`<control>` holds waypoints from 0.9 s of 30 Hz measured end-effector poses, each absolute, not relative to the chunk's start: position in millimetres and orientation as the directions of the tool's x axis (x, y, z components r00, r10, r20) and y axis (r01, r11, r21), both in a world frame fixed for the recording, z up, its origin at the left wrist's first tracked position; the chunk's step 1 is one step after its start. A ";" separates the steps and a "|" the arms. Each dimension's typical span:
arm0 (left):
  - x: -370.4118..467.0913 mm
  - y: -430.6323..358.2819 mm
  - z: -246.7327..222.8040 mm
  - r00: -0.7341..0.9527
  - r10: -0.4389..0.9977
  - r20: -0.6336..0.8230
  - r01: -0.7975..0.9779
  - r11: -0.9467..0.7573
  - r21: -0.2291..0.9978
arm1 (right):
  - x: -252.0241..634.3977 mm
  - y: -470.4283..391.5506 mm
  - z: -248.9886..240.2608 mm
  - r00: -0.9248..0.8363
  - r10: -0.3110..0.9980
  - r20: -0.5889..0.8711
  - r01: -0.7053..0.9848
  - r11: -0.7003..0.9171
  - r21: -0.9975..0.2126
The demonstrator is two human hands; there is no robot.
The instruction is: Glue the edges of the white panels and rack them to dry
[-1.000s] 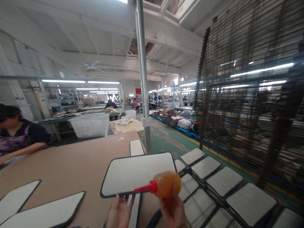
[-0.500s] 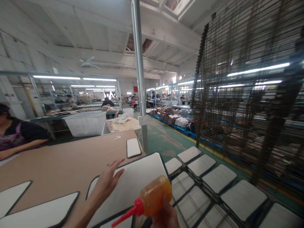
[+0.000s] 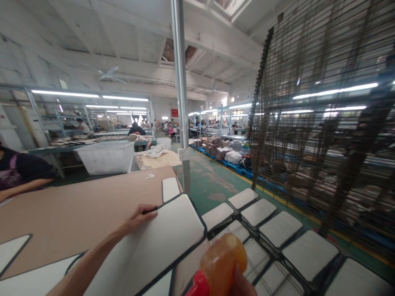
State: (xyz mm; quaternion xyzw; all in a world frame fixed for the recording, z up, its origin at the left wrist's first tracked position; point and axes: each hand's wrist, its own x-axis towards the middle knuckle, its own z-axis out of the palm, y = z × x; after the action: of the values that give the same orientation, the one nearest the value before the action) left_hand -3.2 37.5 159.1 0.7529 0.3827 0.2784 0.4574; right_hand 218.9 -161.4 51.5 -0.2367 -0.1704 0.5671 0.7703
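Note:
My left hand (image 3: 142, 218) pinches the far edge of a large white panel (image 3: 160, 238) with a dark border, thumb on top and fingers over the edge. The panel lies tilted across the brown work surface's right side. Wrapped round a squeeze bottle (image 3: 220, 261) of amber liquid is my right hand (image 3: 242, 283), partly cut off by the bottom of the view. The bottle's red nozzle (image 3: 199, 284) points down and left, its tip out of view. Just beyond the large panel lies a smaller white panel (image 3: 170, 190).
More dark-edged panels (image 3: 280, 228) sit on a wire rack at the right. A tall wire mesh rack (image 3: 302, 135) stands behind them. Past the brown table (image 3: 92, 201) are a metal post (image 3: 182, 102), a white plastic bin (image 3: 105, 158) and a seated person (image 3: 24, 172) at left.
My left hand has closed on the large panel's far edge, and the panel has shifted left and toward me. The bottle in my right hand has moved right and down.

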 end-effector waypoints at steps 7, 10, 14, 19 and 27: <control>-20.3 -2.8 183.8 0.699 0.695 -0.165 0.332 -0.112 0.937 | 290.8 -146.6 142.8 0.468 0.855 0.221 -0.657 0.504 -0.561; -17.9 -17.3 193.7 0.717 0.675 -0.173 0.330 -0.110 0.937 | 301.3 -134.5 164.1 0.424 0.846 0.324 -0.586 0.529 -0.614; -17.0 -25.0 203.9 0.731 0.654 -0.195 0.339 -0.100 0.936 | 303.5 -128.3 172.5 0.321 0.861 0.394 -0.527 0.508 -0.681; -18.7 -30.1 217.6 0.728 0.647 -0.226 0.366 -0.088 0.927 | 302.8 -126.9 176.3 0.262 0.864 0.430 -0.499 0.503 -0.705; -22.4 -28.8 218.3 0.752 0.610 -0.251 0.342 -0.036 0.939 | 299.3 -133.8 177.8 0.230 0.882 0.412 -0.504 0.470 -0.724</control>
State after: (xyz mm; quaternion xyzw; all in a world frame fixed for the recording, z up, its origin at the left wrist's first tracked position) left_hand -22.4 -28.8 218.3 0.7112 0.3348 0.1100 0.6083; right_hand 299.3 -133.8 177.8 -0.2275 -0.4146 0.4618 0.7503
